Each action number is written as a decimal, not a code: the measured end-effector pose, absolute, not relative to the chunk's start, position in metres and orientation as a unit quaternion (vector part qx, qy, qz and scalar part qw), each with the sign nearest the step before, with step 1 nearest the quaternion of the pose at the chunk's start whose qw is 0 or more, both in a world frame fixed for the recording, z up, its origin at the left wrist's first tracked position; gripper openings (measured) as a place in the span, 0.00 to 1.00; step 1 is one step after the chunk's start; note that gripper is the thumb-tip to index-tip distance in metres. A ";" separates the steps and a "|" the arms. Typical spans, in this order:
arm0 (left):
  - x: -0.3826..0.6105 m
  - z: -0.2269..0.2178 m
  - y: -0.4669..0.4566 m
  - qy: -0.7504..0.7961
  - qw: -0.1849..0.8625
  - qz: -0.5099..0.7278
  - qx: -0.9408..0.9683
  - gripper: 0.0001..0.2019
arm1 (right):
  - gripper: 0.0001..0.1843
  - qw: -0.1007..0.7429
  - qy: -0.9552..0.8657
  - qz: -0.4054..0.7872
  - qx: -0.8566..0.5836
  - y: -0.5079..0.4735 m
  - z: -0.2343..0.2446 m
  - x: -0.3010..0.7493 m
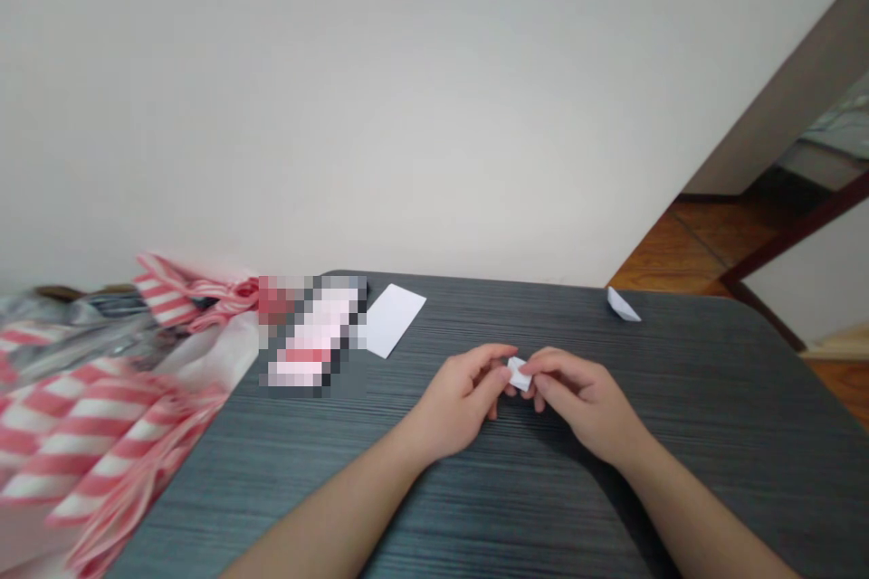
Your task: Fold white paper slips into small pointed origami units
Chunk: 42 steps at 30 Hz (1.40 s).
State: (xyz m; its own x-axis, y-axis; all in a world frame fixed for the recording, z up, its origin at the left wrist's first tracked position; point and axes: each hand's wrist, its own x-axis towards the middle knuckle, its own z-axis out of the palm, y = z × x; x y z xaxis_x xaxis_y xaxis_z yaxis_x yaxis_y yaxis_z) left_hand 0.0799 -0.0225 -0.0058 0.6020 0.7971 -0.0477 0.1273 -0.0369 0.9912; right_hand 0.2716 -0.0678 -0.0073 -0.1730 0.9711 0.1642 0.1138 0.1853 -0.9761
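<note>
My left hand and my right hand meet over the middle of the dark grey table. Between their fingertips they pinch a small folded piece of white paper. Both hands have their fingers curled and pressed on it. Most of the paper is hidden by the fingers.
A flat white sheet of paper lies at the table's far edge. A small folded white paper shape sits at the far right. Red-and-white striped plastic bags pile up on the left. A white wall rises behind the table; wooden floor shows at right.
</note>
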 end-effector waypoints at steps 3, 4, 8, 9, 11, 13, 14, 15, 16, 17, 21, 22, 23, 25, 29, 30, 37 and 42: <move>0.080 -0.006 -0.022 0.347 0.606 0.284 0.657 0.17 | 0.07 0.462 -0.620 0.450 -0.447 -0.067 -0.008 0.272; 0.080 -0.005 -0.022 0.347 0.604 0.278 0.661 0.16 | 0.06 0.458 -0.626 0.441 -0.452 -0.067 -0.008 0.272; 0.081 0.000 -0.023 0.352 0.590 0.252 0.682 0.13 | 0.03 0.448 -0.619 0.449 -0.463 -0.068 -0.009 0.270; 0.081 0.001 -0.023 0.356 0.586 0.248 0.685 0.13 | 0.03 0.450 -0.606 0.466 -0.463 -0.068 -0.010 0.269; 0.081 0.001 -0.023 0.369 0.574 0.240 0.691 0.14 | 0.05 0.456 -0.575 0.497 -0.464 -0.069 -0.010 0.267; 0.080 0.000 -0.023 0.384 0.559 0.231 0.698 0.15 | 0.07 0.458 -0.556 0.507 -0.474 -0.069 -0.011 0.266; 0.080 -0.001 -0.023 0.389 0.553 0.228 0.700 0.15 | 0.08 0.459 -0.554 0.504 -0.478 -0.069 -0.012 0.265; 0.080 -0.002 -0.023 0.395 0.548 0.228 0.702 0.16 | 0.08 0.461 -0.554 0.500 -0.481 -0.069 -0.013 0.265; 0.080 -0.002 -0.023 0.399 0.543 0.229 0.703 0.16 | 0.08 0.463 -0.555 0.496 -0.480 -0.069 -0.013 0.265; 0.080 -0.002 -0.023 0.402 0.540 0.232 0.703 0.16 | 0.07 0.467 -0.556 0.495 -0.477 -0.069 -0.014 0.265; 0.080 0.000 -0.024 0.403 0.537 0.234 0.703 0.16 | 0.12 0.452 -0.559 0.504 -0.479 -0.068 -0.018 0.266; 0.080 0.001 -0.024 0.401 0.536 0.232 0.705 0.17 | 0.12 0.437 -0.564 0.504 -0.487 -0.067 -0.018 0.267; 0.080 0.002 -0.024 0.398 0.535 0.231 0.709 0.17 | 0.11 0.421 -0.572 0.500 -0.495 -0.067 -0.017 0.267; 0.080 0.003 -0.025 0.393 0.530 0.229 0.716 0.17 | 0.07 0.390 -0.600 0.477 -0.510 -0.067 -0.015 0.269; 0.080 0.004 -0.025 0.391 0.515 0.223 0.729 0.17 | 0.10 0.341 -0.648 0.408 -0.545 -0.066 -0.007 0.269; 0.080 0.004 -0.025 0.391 0.511 0.222 0.733 0.16 | 0.11 0.332 -0.652 0.399 -0.552 -0.067 -0.005 0.269; 0.081 0.003 -0.024 0.384 0.504 0.230 0.738 0.15 | 0.12 0.318 -0.652 0.393 -0.565 -0.069 0.003 0.268; 0.081 0.006 -0.024 0.364 0.511 0.236 0.742 0.14 | 0.15 0.302 -0.671 0.383 -0.558 -0.069 0.007 0.267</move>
